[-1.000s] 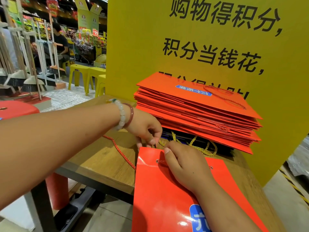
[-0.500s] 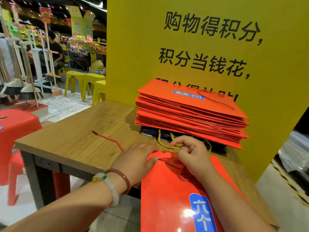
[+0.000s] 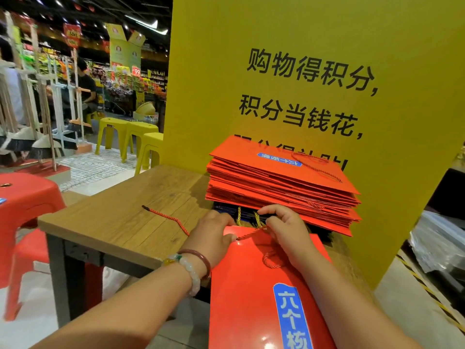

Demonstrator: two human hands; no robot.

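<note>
A flat red paper bag (image 3: 251,298) lies on the near right part of the wooden table (image 3: 120,222). Its top edge points away from the person and its lower half hangs over the near edge. The work in hand looks like threading a red cord (image 3: 166,217) through the bag as a handle.

The left hand (image 3: 214,238) pinches the bag's top edge just left of a small hole (image 3: 237,239), thumb on the glossy face and the other fingers curled over the far side. The right hand (image 3: 286,230) is curled tight. Its fingers (image 3: 270,211) pinch the cord where it comes out of the hole and runs taut up to the right. The cord's loose tail trails left across the table to a dark tip.

I judge the bag to be light and fairly stiff, but easy to crease and slick on its shiny face. It is best held at the reinforced top edge beside the hole, as the left hand does. The cord is soft and limp, so it needs a firm pinch close to the hole or at its stiffer tip. Too hard a pull could tear the paper round the hole.

A second cord loop (image 3: 270,260) lies on the bag under the right wrist. Just beyond the hands is a tall stack of similar bags (image 3: 276,187), with gold cords (image 3: 256,219) showing beneath it, set against a yellow board (image 3: 251,109).
</note>
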